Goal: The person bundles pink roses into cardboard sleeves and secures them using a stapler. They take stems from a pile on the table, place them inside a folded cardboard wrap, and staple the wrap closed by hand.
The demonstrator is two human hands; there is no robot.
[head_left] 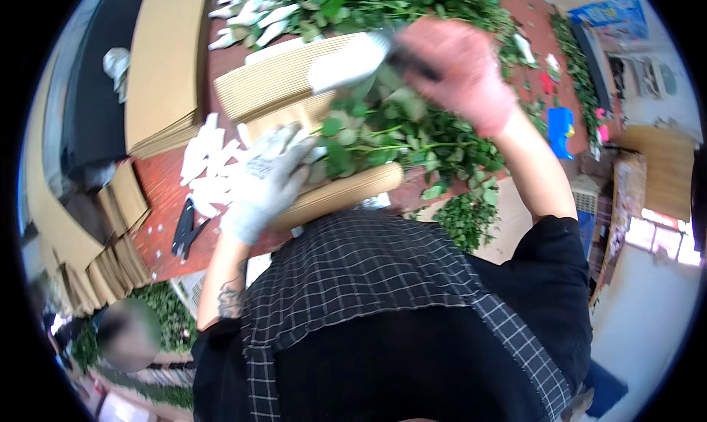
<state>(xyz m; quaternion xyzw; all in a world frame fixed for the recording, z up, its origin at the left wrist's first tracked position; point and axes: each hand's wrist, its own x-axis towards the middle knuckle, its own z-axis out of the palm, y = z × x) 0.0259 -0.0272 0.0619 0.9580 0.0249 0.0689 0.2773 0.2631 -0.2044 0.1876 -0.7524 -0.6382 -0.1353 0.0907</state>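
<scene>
My left hand (269,177), in a pale grey glove, lies with fingers stretched over the end of a bunch of green leafy stems (368,138). The bunch rests on tan corrugated cardboard (291,111), with a rolled cardboard edge (346,190) along its near side. Above the bunch, my right hand (464,72), in a pink glove, is closed around a black tool (416,60). Motion smears it, and its kind cannot be made out. At the tool's far end shows a blurred white piece (347,62); whether they touch is unclear.
A black stapler-like tool (185,229) and white strips (210,160) lie on the red table (166,190). Cardboard sheets (166,61) are stacked at left. White-wrapped flower heads (258,17) and foliage (383,2) cover the far side. A blue object (560,132) sits at right.
</scene>
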